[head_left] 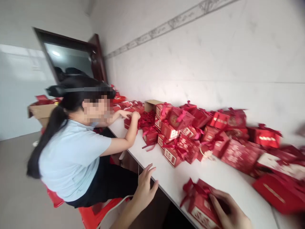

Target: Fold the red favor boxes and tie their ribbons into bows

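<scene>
A small red gift box (199, 203) with a dark red ribbon bow and pale printed characters stands on the white table (164, 184) near its front edge. At its right side, my right hand (231, 211) grips the box by the top near the ribbon. My left hand (145, 187) is raised just off the table edge, fingers apart and nothing in it. A pile of similar ribbon-tied boxes (172, 156) lies behind, against the wall.
On the left a co-worker (76, 152) in a light blue shirt sits on a red stool (95, 213), hands at a red box (128, 122). A cardboard box (152, 102) stands among the pile. Red bags (281, 192) lie to the right. Another carton (43, 111) is behind the co-worker.
</scene>
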### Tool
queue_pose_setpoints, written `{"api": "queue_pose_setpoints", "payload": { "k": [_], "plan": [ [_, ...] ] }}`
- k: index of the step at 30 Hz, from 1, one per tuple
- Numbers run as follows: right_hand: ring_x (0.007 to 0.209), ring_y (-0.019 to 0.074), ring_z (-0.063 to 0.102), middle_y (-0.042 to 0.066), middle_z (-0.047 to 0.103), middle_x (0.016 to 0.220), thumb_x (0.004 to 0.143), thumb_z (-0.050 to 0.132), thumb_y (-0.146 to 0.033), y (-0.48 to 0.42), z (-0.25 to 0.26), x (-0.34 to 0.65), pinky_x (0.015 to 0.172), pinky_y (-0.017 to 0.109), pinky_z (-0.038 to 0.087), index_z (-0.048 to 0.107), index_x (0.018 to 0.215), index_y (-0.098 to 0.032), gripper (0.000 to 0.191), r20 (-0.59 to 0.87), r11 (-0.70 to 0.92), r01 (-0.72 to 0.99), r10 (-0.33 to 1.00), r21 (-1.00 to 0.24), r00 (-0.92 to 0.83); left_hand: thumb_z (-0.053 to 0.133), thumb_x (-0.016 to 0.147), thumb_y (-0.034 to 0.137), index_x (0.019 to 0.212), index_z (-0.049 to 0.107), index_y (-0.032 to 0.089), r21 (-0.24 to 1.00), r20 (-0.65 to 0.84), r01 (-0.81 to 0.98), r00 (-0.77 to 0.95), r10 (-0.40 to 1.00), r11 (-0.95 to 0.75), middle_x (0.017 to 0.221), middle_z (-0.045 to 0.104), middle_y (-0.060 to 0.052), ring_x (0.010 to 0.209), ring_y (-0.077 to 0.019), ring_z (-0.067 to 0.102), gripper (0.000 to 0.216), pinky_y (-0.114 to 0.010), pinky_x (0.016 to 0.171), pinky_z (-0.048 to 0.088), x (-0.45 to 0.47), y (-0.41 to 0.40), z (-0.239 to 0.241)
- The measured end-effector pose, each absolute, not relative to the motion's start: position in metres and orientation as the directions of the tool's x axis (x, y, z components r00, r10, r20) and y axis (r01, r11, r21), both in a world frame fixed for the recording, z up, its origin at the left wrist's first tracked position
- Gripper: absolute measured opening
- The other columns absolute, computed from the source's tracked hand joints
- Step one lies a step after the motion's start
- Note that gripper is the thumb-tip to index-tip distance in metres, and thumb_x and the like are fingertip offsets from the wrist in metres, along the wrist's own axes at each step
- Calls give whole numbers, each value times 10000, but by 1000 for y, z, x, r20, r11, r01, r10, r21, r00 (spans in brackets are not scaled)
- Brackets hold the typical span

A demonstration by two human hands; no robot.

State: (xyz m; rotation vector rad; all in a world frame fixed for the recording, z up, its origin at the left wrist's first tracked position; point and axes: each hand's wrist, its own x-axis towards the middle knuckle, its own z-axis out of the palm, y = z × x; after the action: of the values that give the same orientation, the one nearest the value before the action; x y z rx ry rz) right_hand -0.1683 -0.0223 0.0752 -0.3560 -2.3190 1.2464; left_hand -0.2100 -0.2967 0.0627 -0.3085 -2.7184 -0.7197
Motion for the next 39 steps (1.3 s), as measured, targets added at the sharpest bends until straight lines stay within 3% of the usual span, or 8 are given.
{"api": "queue_pose_setpoints", "payload": {
  "k": [3, 8, 14, 20, 24, 28, 35, 39],
  "plan": [
    [739, 219, 697, 57, 728, 821, 738, 528, -477, -31, 93, -168, 668, 286, 569, 639, 809, -208, 299, 282, 528, -56, 357, -847, -891, 432, 860, 218, 1203, 477, 206, 524, 545, 633, -763, 347, 570, 1254, 542, -115, 1220, -245, 474, 347, -401, 1023, 423, -204, -246, 94],
    [801, 205, 682, 75, 716, 859, 783, 515, -344, -34, 102, -176, 782, 335, 536, 602, 844, -186, 190, 325, 478, -149, 310, -866, -894, 501, 839, 245, 1114, 504, 210, 591, 485, 726, -669, 564, 353, 1095, 603, -76, 1065, -213, 560, 278, -367, 943, 464, -218, -194, 114],
    [810, 182, 674, 52, 712, 868, 797, 520, -251, -33, 99, -179, 788, 320, 525, 600, 839, -195, 106, 351, 430, -199, 309, -881, -884, 503, 832, 301, 1058, 525, 187, 619, 419, 660, -736, 532, 425, 1036, 587, -79, 989, -203, 580, 254, -356, 888, 476, -232, -188, 97],
    [804, 169, 668, 44, 711, 870, 793, 545, -217, -28, 95, -179, 782, 301, 514, 609, 837, -190, 83, 366, 397, -227, 320, -889, -874, 457, 852, 393, 890, 513, 204, 705, 114, 551, -710, 695, 447, 838, 629, 3, 791, -156, 619, 201, -273, 740, 496, -249, -198, 115],
    [798, 161, 666, 38, 707, 870, 789, 557, -211, -25, 96, -179, 772, 285, 508, 609, 832, -187, 72, 361, 386, -228, 320, -894, -876, 462, 844, 423, 891, 554, 193, 724, 46, 544, -651, 758, 423, 836, 642, 1, 809, -165, 612, 252, -262, 737, 476, -254, -197, 135],
    [776, 151, 668, 23, 711, 860, 785, 564, -203, -24, 98, -179, 752, 272, 508, 614, 833, -191, 70, 345, 381, -220, 301, -898, -889, 425, 865, 404, 796, 599, 188, 660, 30, 617, -591, 806, 428, 800, 637, 4, 780, -167, 596, 286, -258, 718, 443, -257, -194, 154],
    [807, 149, 675, 28, 722, 857, 782, 539, -166, -24, 101, -181, 781, 273, 500, 612, 855, -188, 105, 329, 352, -231, 250, -907, -911, 381, 892, 365, 832, 645, 200, 397, 64, 818, -476, 877, 416, 987, 556, -30, 846, -166, 577, 317, -290, 792, 426, -258, -177, 183],
    [784, 145, 671, -4, 728, 825, 771, 539, -150, -23, 102, -180, 806, 291, 485, 556, 969, -205, 207, 334, 373, -228, 250, -899, -909, 365, 899, 284, 852, 661, 201, 323, 72, 888, -369, 927, 328, 930, 576, -25, 812, -161, 574, 311, -295, 790, 417, -263, -162, 191]
  ]
}}
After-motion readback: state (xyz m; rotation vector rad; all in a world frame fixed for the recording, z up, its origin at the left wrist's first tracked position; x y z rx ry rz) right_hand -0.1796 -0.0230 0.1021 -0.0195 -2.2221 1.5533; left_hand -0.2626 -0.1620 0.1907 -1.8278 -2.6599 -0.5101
